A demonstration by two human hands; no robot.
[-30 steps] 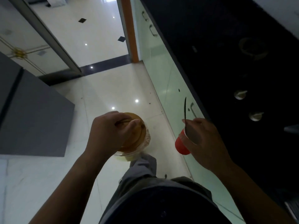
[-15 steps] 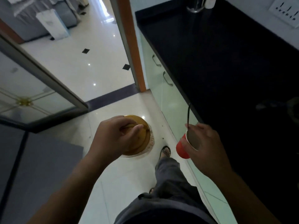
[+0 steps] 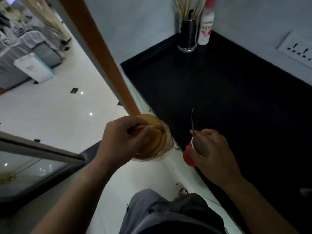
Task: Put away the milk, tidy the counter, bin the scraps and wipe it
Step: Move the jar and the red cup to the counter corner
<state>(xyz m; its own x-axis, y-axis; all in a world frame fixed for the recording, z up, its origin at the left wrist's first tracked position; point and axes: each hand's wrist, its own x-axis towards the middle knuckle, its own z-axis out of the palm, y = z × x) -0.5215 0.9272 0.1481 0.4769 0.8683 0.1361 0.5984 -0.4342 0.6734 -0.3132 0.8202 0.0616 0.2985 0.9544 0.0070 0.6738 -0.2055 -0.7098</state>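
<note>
My left hand (image 3: 121, 139) grips a clear jar by its amber lid (image 3: 155, 137), held from above over the floor beside the counter's edge. My right hand (image 3: 211, 154) holds a red paper cup (image 3: 189, 157) with a thin metal spoon (image 3: 192, 121) standing in it, at the front edge of the black counter (image 3: 228, 98). The milk is not in view.
At the counter's far corner stand a metal holder of sticks (image 3: 188, 36) and a white bottle with a pink cap (image 3: 206, 24). A wall socket (image 3: 298, 48) is at right. An orange door frame (image 3: 101, 56) rises left of the counter. White bins (image 3: 33, 68) stand beyond on the tiled floor.
My view has lifted and swung toward the counter's far corner, bringing the holder and bottle into sight. Both hands keep their grips and have moved forward along the counter edge.
</note>
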